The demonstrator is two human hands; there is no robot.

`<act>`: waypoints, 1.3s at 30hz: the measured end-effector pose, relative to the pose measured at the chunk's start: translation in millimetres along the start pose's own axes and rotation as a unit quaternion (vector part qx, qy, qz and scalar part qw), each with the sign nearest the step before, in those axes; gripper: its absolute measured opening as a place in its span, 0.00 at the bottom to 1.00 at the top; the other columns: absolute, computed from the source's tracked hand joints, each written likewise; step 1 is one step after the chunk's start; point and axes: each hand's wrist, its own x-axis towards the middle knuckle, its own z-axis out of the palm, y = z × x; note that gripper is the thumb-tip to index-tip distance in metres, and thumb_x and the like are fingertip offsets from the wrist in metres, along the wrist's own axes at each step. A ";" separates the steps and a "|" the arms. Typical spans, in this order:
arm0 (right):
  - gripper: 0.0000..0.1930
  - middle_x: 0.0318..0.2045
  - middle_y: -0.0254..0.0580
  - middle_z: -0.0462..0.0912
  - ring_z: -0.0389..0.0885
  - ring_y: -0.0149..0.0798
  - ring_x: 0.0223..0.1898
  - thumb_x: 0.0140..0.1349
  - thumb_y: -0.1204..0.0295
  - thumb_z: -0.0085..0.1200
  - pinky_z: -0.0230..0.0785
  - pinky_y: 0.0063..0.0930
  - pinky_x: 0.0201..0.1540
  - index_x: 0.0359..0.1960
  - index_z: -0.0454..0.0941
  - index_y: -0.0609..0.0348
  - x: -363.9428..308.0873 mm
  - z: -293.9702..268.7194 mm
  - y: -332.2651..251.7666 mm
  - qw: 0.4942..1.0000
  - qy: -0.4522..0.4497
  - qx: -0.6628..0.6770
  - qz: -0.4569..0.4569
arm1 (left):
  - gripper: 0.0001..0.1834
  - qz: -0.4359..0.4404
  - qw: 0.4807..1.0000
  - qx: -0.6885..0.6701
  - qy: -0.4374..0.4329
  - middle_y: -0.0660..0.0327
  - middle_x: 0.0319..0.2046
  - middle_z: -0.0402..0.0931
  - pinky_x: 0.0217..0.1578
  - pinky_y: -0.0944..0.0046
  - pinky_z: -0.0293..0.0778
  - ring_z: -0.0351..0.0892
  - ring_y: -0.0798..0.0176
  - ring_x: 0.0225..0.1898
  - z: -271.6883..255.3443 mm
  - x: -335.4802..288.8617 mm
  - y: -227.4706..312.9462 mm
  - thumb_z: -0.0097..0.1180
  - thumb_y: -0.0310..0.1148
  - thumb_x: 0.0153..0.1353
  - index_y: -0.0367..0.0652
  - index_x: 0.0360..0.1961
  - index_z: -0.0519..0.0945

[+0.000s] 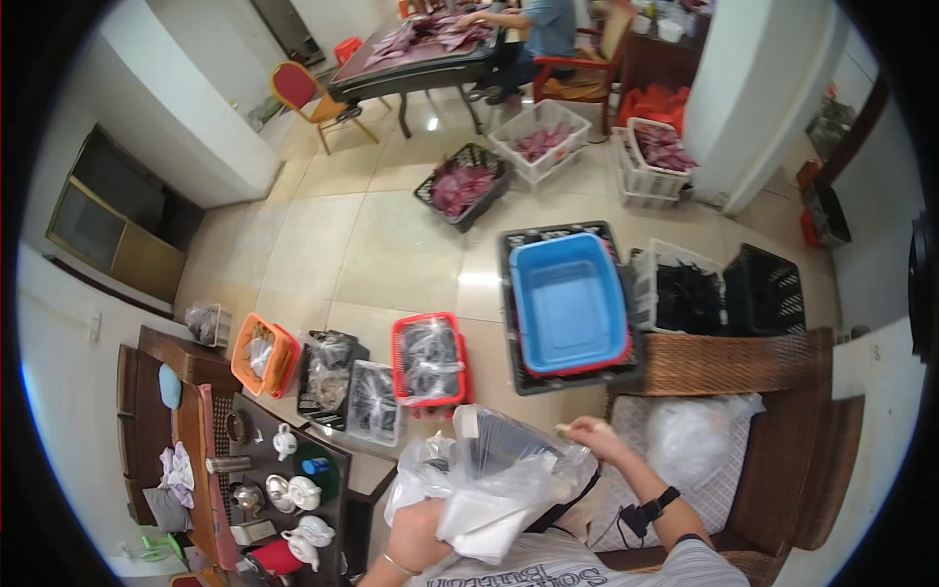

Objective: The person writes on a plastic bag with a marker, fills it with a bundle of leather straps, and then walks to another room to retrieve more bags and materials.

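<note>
A clear plastic bag (pixel 518 460) with something dark and flat showing through it is in front of my body. Its pale, bunched part comes down over my left hand (pixel 419 536), whose closed fingers are mostly covered by the plastic. At the bag's upper right edge, my right hand (pixel 595 436) is closed in a pinch; the plastic there is thin and slightly blurred. More crumpled whitish plastic (pixel 421 474) lies just left of the bag.
Ahead stands an empty blue basin (pixel 569 298) on a black crate. Left of it are a red basket (pixel 428 360) and an orange basket (pixel 262 354). A wicker bench (pixel 724 357) is at my right, a tea table (pixel 293 460) at my left. Another person (pixel 548 39) works at the far table.
</note>
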 end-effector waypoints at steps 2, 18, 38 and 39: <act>0.12 0.23 0.28 0.75 0.71 0.21 0.24 0.60 0.65 0.55 0.62 0.17 0.25 0.40 0.76 0.59 37.9 15.3 -33.1 0.979 0.018 0.201 0.032 | 0.18 -0.026 0.999 -0.022 0.006 0.53 0.28 0.78 0.34 0.54 0.75 0.78 0.47 0.32 -42.2 17.7 -18.9 0.62 0.29 0.35 0.44 0.33 0.79; 0.16 0.35 0.48 0.82 0.79 0.54 0.40 0.60 0.53 0.50 0.71 0.41 0.40 0.35 0.81 0.49 157.6 7.5 -258.1 0.965 0.089 -0.215 -0.118 | 0.13 -0.198 0.931 0.011 0.307 0.43 0.29 0.79 0.37 0.57 0.74 0.79 0.39 0.38 -259.8 212.8 -149.5 0.51 0.20 0.44 0.34 0.33 0.80; 0.10 0.28 0.46 0.82 0.81 0.51 0.34 0.57 0.62 0.53 0.72 0.41 0.37 0.36 0.81 0.49 249.0 -105.0 -433.7 0.831 0.518 0.064 0.192 | 0.15 0.219 0.965 0.143 0.015 0.47 0.27 0.80 0.33 0.57 0.73 0.80 0.43 0.33 -396.7 767.1 -144.5 0.64 0.28 0.43 0.34 0.33 0.80; 0.09 0.29 0.46 0.82 0.81 0.51 0.35 0.57 0.62 0.53 0.72 0.41 0.38 0.36 0.81 0.48 251.4 -115.1 -441.4 0.843 0.494 0.066 0.205 | 0.15 0.228 0.961 0.157 -0.008 0.46 0.27 0.79 0.33 0.56 0.73 0.79 0.40 0.33 -393.7 788.6 -130.2 0.65 0.29 0.42 0.35 0.33 0.80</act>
